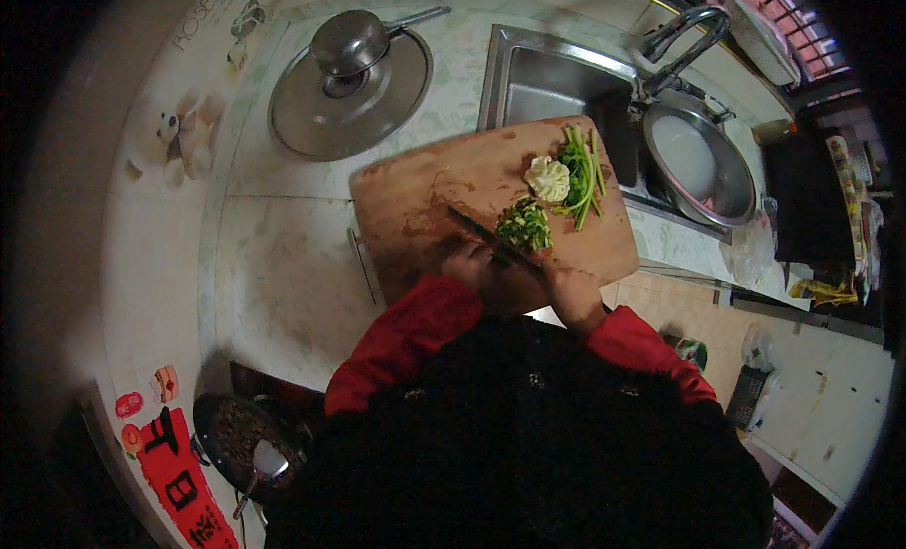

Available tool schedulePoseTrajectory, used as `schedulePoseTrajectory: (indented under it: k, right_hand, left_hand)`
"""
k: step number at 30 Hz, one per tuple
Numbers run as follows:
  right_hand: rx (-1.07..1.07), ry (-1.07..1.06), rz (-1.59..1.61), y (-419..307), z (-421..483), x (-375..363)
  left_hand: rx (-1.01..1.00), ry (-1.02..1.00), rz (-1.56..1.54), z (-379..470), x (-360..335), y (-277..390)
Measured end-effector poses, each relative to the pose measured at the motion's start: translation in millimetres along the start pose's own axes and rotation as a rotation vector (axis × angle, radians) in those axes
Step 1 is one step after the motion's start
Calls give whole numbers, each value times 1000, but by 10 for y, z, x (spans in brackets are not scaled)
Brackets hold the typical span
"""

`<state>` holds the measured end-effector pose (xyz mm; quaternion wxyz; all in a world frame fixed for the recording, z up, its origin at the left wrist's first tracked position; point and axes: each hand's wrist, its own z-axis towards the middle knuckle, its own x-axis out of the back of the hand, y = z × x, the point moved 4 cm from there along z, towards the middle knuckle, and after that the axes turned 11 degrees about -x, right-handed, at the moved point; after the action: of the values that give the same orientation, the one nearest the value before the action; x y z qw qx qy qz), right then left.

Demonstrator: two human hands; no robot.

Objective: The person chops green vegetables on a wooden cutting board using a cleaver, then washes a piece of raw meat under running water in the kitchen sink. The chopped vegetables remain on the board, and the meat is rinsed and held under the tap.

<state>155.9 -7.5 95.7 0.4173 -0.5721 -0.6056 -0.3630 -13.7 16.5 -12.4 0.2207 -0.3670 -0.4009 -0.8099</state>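
On the wooden cutting board (pixel 425 188) lies a small heap of chopped greens (pixel 525 225). A pale cauliflower floret (pixel 548 179) and a bunch of long green stalks (pixel 582 177) rest above it, towards the sink. My right hand (pixel 575 290) is closed around the near end of a kitchen knife (pixel 488 239), whose dark blade points up and left across the board beside the heap. My left hand (pixel 471 264) is close to the blade, low on the board; its fingers are in shadow, and whether they hold anything is unclear.
A steel sink (pixel 495 74) with a faucet (pixel 665 71) lies beyond the board, a metal basin (pixel 740 188) at its right. A large lid (pixel 297 124) with a small saucepan (pixel 350 43) on top is back left. A wok (pixel 226 436) with dark food and a spatula (pixel 270 458) stands lower left.
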Motion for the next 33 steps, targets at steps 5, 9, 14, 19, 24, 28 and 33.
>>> schedulePoseTrajectory:
  k: [5, 9, 14, 19, 24, 28, 33]
  right_hand:
    - [3, -36, -33, 0, -13, -9]
    - [3, 30, -46, 33, -35, -73]
    - [33, 48, 86, 24, 57, -297]
    - [102, 215, 107, -29, 102, -304]
    - [-4, 69, 85, 38, 61, -162]
    - [24, 114, 56, 17, -1, -53]
    - [-28, 1, 83, -5, 39, -156]
  left_hand:
    - [-32, -88, 70, -4, -55, -4]
    - [-68, -25, 41, 37, -4, 25]
    - [-65, 13, 19, 44, -21, 20]
    - [-82, -64, 19, -9, -135, -1]
    - [-80, -32, 12, 4, -62, 88]
    - [-13, -66, -18, 48, -43, 116]
    - [-110, -86, 71, 1, -99, 83]
